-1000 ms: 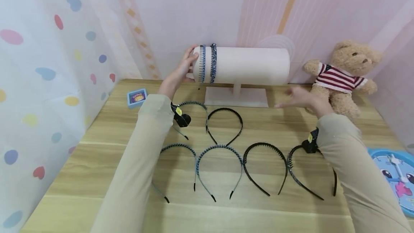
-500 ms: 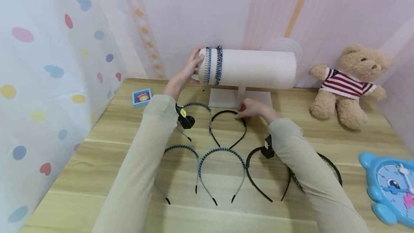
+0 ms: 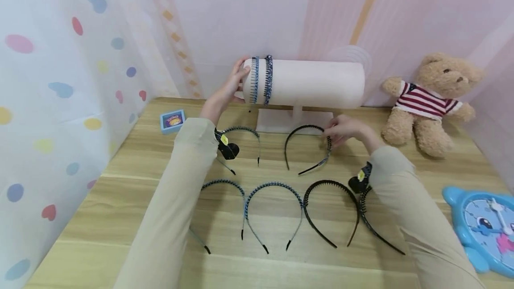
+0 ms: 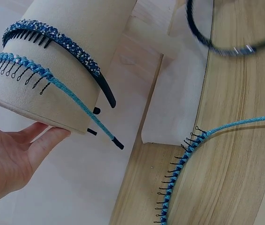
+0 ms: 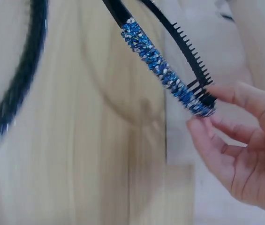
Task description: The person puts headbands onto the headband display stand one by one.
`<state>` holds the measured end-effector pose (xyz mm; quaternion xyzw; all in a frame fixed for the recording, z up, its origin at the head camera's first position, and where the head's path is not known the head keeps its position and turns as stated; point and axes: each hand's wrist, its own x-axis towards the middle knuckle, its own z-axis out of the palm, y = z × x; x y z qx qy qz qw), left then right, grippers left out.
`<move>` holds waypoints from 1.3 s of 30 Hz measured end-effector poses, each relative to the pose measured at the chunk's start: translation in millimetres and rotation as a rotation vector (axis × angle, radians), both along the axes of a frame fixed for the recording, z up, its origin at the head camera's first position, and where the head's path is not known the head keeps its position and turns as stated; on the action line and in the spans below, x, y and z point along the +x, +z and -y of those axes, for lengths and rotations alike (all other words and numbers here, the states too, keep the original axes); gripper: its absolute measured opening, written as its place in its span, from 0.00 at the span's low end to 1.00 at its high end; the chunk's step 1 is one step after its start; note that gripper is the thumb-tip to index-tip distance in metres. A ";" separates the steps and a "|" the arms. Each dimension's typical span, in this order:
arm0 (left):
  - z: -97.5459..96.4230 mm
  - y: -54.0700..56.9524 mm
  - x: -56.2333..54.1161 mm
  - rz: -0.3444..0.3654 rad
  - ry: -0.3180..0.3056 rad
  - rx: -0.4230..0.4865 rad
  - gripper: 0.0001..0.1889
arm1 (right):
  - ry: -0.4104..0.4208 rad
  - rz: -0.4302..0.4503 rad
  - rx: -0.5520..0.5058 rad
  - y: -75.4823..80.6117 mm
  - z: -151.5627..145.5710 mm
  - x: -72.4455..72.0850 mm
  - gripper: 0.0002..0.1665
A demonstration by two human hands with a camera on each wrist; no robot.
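A cylindrical white headband stand (image 3: 317,81) stands at the back of the table. Around its left end are a blue braided headband (image 4: 76,99) and a headband covered in blue and white glitter beads (image 4: 57,36). My left hand (image 3: 229,87) holds that end of the cylinder, thumb and fingers spread over its edge. Between thumb and fingers of my right hand (image 5: 249,136) is pinched a black toothed headband with blue and white beads (image 5: 158,65). This headband is lifted in front of the stand's base (image 3: 277,119), its tips pointing towards me.
A blue headband (image 3: 241,128) lies by the left wrist. Nearer are another blue headband (image 3: 275,184), a black headband (image 3: 329,183) and several more, some partly under the sleeves. A small blue box (image 3: 172,121), teddy bear (image 3: 425,101) and blue toy clock (image 3: 487,226) stand around.
My right hand came from beside the bear to the black beaded headband, took hold of it and drew it up and to the right. My left hand stays on the stand.
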<state>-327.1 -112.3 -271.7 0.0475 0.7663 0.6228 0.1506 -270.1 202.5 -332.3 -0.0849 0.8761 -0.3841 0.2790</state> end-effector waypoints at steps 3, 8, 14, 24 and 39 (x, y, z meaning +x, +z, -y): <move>6.9 -1.0 1.0 0.000 0.014 -0.008 0.26 | -0.071 0.038 -0.085 6.5 -22.8 3.6 0.31; 15.5 -2.3 4.4 -0.008 0.028 -0.019 0.27 | -0.182 0.116 -0.234 18.0 -55.7 8.2 0.30; 20.4 -1.5 6.3 -0.019 0.024 -0.032 0.27 | -0.350 0.153 -0.455 40.1 -71.4 10.9 0.06; 16.6 -2.7 5.9 -0.011 0.029 -0.018 0.26 | -0.666 -0.168 -0.677 79.8 -42.9 14.0 0.18; 9.1 -2.7 2.0 -0.012 0.012 -0.001 0.26 | -0.309 -0.538 0.011 88.7 -32.0 -4.2 0.50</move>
